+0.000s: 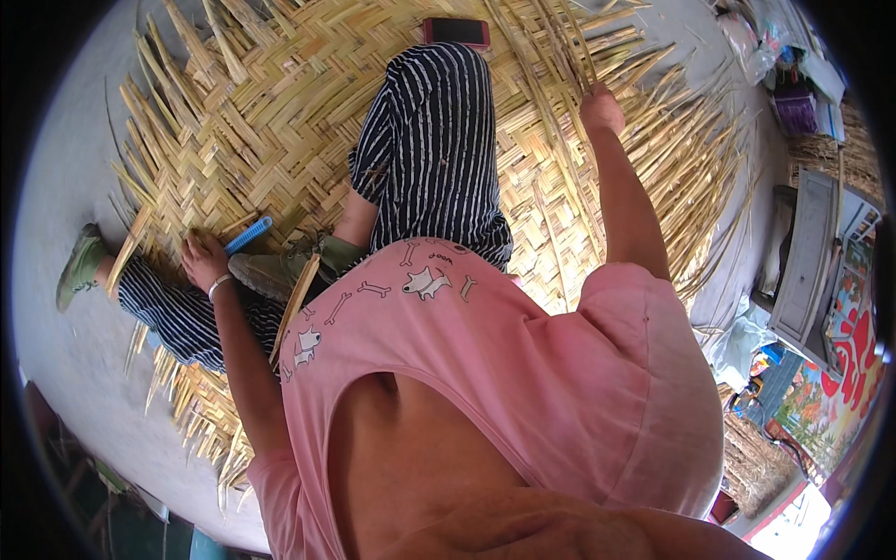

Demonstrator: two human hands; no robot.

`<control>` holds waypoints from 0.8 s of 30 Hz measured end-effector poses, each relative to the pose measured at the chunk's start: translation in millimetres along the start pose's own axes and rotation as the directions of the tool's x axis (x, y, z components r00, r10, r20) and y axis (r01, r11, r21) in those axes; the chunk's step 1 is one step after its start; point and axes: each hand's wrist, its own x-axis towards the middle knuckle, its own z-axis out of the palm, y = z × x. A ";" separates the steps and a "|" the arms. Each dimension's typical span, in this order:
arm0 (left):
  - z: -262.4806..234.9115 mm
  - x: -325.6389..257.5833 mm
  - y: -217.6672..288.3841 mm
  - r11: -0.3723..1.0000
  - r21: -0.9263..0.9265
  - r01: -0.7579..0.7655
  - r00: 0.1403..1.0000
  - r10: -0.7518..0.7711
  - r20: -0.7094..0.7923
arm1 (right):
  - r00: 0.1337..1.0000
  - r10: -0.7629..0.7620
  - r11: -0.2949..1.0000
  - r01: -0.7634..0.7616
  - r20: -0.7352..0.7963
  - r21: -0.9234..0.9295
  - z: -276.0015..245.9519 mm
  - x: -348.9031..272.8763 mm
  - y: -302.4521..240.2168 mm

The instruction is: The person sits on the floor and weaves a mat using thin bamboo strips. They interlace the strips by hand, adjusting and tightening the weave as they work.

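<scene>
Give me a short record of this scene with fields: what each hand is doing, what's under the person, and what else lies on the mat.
Surface: large woven mat of pale yellow bamboo strips, loose strip ends sticking out around its edge
Left hand: left hand pressed down on the mat, beside a blue plastic-handled tool
Right hand: right hand closed on long loose bamboo strips at the far side
Posture: sitting on the mat, striped trousers, green shoes
Other items: dark flat phone with red edge lying on the mat
</scene>
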 end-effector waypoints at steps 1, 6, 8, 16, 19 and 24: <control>0.1 0.2 1.1 1.000 -0.012 -0.002 1.000 0.002 0.004 | 1.000 0.018 1.000 -0.018 0.004 -0.015 4.1 3.2 2.9; 4.1 -0.1 -3.0 0.999 0.035 -0.021 1.000 0.022 -0.020 | 0.850 -0.441 0.875 0.333 -0.290 -0.352 39.6 -7.2 2.7; 4.0 -2.0 -7.5 0.999 0.039 -0.011 1.000 0.012 -0.020 | 0.882 -0.454 0.853 0.390 -0.125 -0.346 28.5 -30.4 -24.5; 8.5 -1.1 -10.2 1.000 0.009 -0.025 0.999 0.025 -0.033 | 0.884 -0.443 0.848 0.361 -0.147 -0.389 31.9 -10.8 -17.8; 5.7 -1.8 -5.3 0.999 0.046 -0.018 1.000 0.018 -0.010 | 0.880 -0.461 0.823 0.377 -0.112 -0.425 27.9 -10.7 -22.7; 4.4 -1.8 -6.2 0.999 0.040 -0.008 1.000 0.008 -0.020 | 0.876 -0.481 0.782 0.409 -0.039 -0.470 30.8 -9.8 -37.7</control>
